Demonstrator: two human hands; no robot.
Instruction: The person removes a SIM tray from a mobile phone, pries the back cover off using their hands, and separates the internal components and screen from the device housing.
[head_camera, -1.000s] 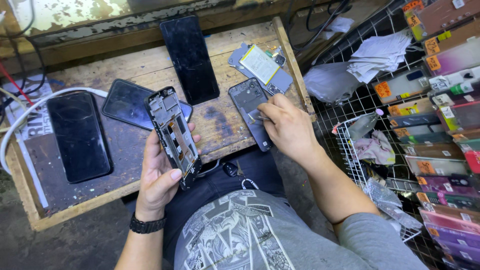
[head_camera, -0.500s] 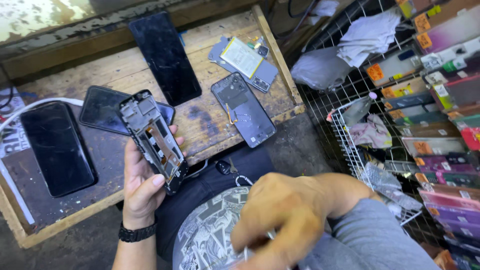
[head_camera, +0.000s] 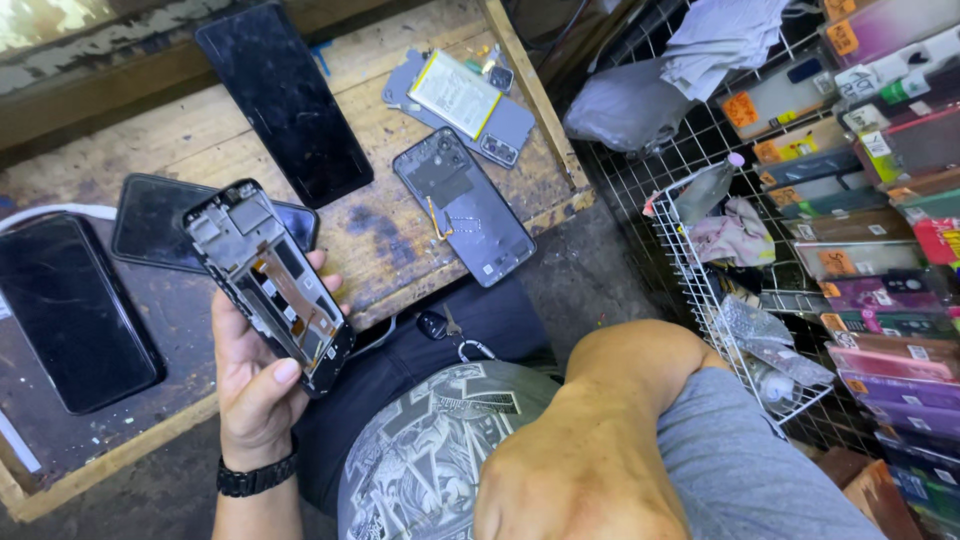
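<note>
Hands part ways over a repair surface (head_camera: 400, 240): the left hand (head_camera: 255, 380) grips an opened phone frame (head_camera: 268, 282), its long axis slanting from upper left to lower right, just above the near edge. The right hand (head_camera: 585, 480) is closed in a loose fist at the person's lap, holding nothing visible, well apart from the frame and from the grey back cover (head_camera: 463, 205) lying beyond it.

phone frame (head_camera: 268, 285): matt metal/plastic, bare | screen panels (head_camera: 285, 98): glossy black glass | back cover (head_camera: 465, 205): smooth grey plastic | workbench (head_camera: 190, 135): rough worn wood, stained | rack (head_camera: 700, 260): white wire | shirt (head_camera: 440, 450): grey printed cloth
</note>
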